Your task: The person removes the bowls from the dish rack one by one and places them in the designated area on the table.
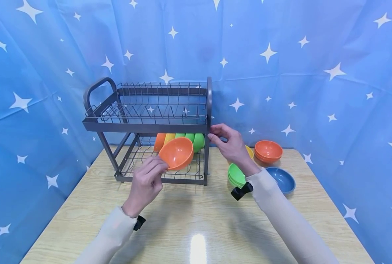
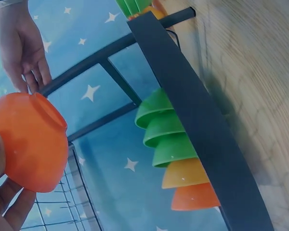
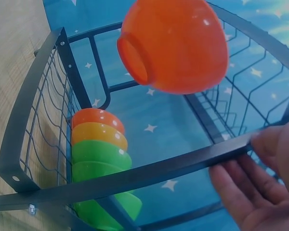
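My left hand (image 1: 146,179) pinches an orange bowl (image 1: 177,153) by its rim, in front of the dish rack's lower shelf. The bowl's inside faces the head camera; its base ring shows in the right wrist view. My right hand (image 1: 228,142) grips the right upright of the dark dish rack (image 1: 146,127), thumb on one side and fingers on the other in the right wrist view. On the lower shelf several bowls stand on edge in a row: an orange bowl (image 2: 195,197), a yellow bowl (image 2: 183,173) and green bowls (image 2: 166,130).
Right of the rack, on the wooden table (image 1: 196,216), are stacked green bowls (image 1: 236,175), a yellow bowl (image 1: 250,151) partly behind my right arm, stacked orange bowls (image 1: 268,151) and a blue bowl (image 1: 283,179). The rack's upper tier (image 1: 150,110) holds no dishes. A starry blue curtain (image 1: 196,44) hangs behind.
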Motion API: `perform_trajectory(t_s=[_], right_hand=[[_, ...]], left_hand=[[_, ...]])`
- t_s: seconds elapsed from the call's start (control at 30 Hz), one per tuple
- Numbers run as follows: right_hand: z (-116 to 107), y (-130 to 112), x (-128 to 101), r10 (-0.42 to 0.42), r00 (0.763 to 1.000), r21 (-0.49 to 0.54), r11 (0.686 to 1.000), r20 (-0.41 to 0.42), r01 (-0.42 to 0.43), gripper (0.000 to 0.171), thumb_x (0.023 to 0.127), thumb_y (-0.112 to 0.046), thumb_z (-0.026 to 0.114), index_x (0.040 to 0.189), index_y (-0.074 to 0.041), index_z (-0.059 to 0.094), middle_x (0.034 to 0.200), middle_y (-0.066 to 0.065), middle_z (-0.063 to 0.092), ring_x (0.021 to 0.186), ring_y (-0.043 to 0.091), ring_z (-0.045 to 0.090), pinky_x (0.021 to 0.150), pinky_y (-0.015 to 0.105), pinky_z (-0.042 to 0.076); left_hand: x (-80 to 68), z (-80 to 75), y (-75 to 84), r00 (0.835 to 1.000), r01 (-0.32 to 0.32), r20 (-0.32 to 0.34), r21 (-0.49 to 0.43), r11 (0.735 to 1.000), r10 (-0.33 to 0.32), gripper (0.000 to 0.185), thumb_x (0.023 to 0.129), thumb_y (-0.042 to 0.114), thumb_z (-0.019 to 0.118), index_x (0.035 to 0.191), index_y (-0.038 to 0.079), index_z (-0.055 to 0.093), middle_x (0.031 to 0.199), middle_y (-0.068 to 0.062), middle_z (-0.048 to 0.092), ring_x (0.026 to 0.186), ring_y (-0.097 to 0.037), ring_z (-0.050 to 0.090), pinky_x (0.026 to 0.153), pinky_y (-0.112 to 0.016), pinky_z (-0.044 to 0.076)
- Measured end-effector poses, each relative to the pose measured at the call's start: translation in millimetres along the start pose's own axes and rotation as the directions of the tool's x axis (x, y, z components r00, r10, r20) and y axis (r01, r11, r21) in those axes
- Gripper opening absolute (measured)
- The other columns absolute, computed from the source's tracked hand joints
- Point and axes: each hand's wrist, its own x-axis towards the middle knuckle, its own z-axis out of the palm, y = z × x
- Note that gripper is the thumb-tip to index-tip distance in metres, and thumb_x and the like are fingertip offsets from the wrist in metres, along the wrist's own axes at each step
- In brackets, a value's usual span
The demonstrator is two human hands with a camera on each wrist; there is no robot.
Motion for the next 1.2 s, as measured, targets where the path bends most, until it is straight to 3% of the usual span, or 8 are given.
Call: perform_trajectory(t_s=[0.2,0.47,0.8,0.93,1.07,1.2], right_hand=[[-5,-5,-7,0.009,0.999,-0.01,1.0,0.05,-0.009,0.037,0.102,-0.024,0.065,0.137,-0.012,0.061,0.126,0.011,0.07,0.115,0.026,0.069,0.099,0.042,0.059],[-12,-12,-24,0.054,0.995,-0.07,0.996,0.085,-0.048,0.046,0.102,-0.031,0.065,0.146,-0.022,0.053,0.143,0.004,0.063,0.131,0.024,0.061,0.111,0.049,0.051],[-31,-23,-56,-0.068,0.975,-0.077,0.993,0.211,0.086,0.052,0.099,-0.023,0.07,0.147,-0.023,0.052,0.149,-0.001,0.057,0.136,0.024,0.055,0.115,0.054,0.046],[-35,-26,-70,-0.216,0.946,-0.142,0.956,0.242,0.255,0.053,0.094,-0.019,0.075,0.144,-0.023,0.057,0.147,-0.002,0.059,0.138,0.021,0.054,0.114,0.053,0.047],[-37,-28,-82,-0.368,0.884,-0.174,0.888,0.288,0.426,0.056,0.088,-0.015,0.082,0.14,-0.019,0.061,0.147,-0.002,0.06,0.138,0.017,0.053,0.111,0.04,0.05],[-38,-29,-93,-0.435,0.825,-0.157,0.843,0.361,0.514,0.057,0.085,-0.013,0.084,0.139,-0.016,0.063,0.145,0.002,0.061,0.138,0.018,0.054,0.111,0.029,0.049]], left_hand=[[4.3,-0.3,11.5,0.999,-0.045,0.007,-0.029,0.999,0.045,0.028,0.085,-0.015,0.056,0.089,0.005,0.075,0.089,-0.005,0.075,0.093,-0.024,0.072,0.092,-0.038,0.062],[8.1,1.2,23.0,0.996,-0.081,0.041,-0.071,0.994,0.084,0.03,0.086,-0.014,0.053,0.093,0.005,0.076,0.093,-0.006,0.076,0.092,-0.022,0.07,0.092,-0.04,0.062],[11.9,3.8,31.3,0.989,-0.122,0.076,-0.082,0.989,0.128,0.024,0.088,-0.012,0.058,0.089,0.006,0.074,0.089,-0.004,0.075,0.093,-0.022,0.07,0.09,-0.036,0.062],[13.4,5.8,33.9,0.98,-0.162,0.097,-0.088,0.983,0.171,0.027,0.088,-0.013,0.056,0.091,0.006,0.074,0.089,-0.003,0.074,0.094,-0.021,0.07,0.09,-0.034,0.062],[15.1,7.1,37.2,0.968,-0.197,0.14,-0.089,0.976,0.208,0.028,0.088,-0.013,0.054,0.093,0.006,0.074,0.091,-0.003,0.074,0.095,-0.02,0.069,0.092,-0.033,0.061],[16.8,9.3,40.2,0.956,-0.217,0.181,-0.101,0.971,0.232,0.028,0.087,-0.013,0.057,0.094,0.008,0.074,0.093,-0.002,0.074,0.097,-0.02,0.069,0.093,-0.033,0.061]])
